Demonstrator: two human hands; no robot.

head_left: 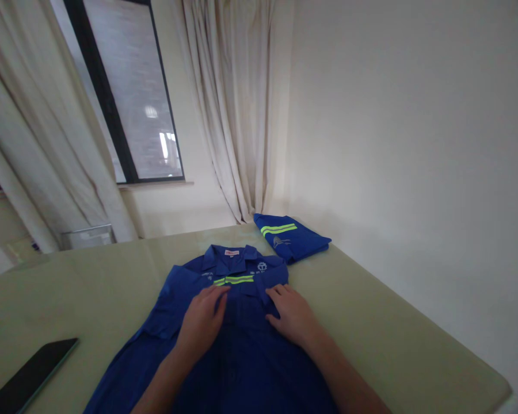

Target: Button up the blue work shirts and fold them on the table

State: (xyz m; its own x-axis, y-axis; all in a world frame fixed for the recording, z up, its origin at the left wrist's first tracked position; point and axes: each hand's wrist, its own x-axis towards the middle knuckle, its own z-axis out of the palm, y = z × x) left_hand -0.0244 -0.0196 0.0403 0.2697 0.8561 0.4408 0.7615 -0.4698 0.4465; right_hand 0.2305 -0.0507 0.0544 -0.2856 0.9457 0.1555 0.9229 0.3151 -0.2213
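A blue work jacket (242, 356) with a collar and yellow-green reflective stripes lies front up, its collar toward the far side. My left hand (202, 319) rests on its chest just below the stripes, fingers apart and holding nothing. On the right part of the chest, my right hand (289, 313) touches the cloth near a folded sleeve, its thumb and fingers spread. The lower end of the jacket runs out of view between my forearms.
A folded blue garment (304, 241) with matching stripes lies at the back right of the pale green table (384, 333). A dark flat device (30, 374) is at the near left. Behind are a wall, curtains (237, 115) and a window.
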